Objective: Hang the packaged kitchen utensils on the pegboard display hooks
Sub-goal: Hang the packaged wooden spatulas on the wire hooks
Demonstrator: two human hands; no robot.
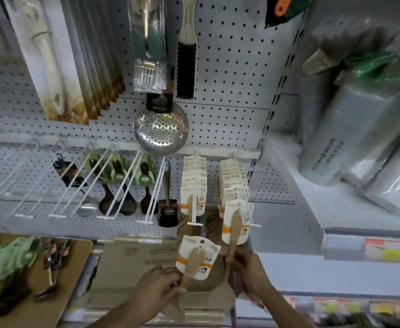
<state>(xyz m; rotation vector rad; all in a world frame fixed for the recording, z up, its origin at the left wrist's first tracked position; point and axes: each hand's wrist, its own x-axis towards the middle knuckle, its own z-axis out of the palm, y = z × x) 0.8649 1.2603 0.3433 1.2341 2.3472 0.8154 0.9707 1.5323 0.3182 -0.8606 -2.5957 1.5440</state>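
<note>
Left hand grips carded wooden spatula, right hand grips hooked spatula, both blades blurred.

Only one view is given, taken from a camera worn on the person's head. It is pointed forward and a little down at a white pegboard, which is seen from close up and fills most of the picture. The top of the board is seen from below, so the things hung high look stretched and lean outward. The long white hooks in the middle are seen from above and stick out toward the camera. The two hands are seen at the very bottom, nearest the camera. A shelf is caught at the right edge. The sides are bent and blurry, as with a wide lens.
</note>
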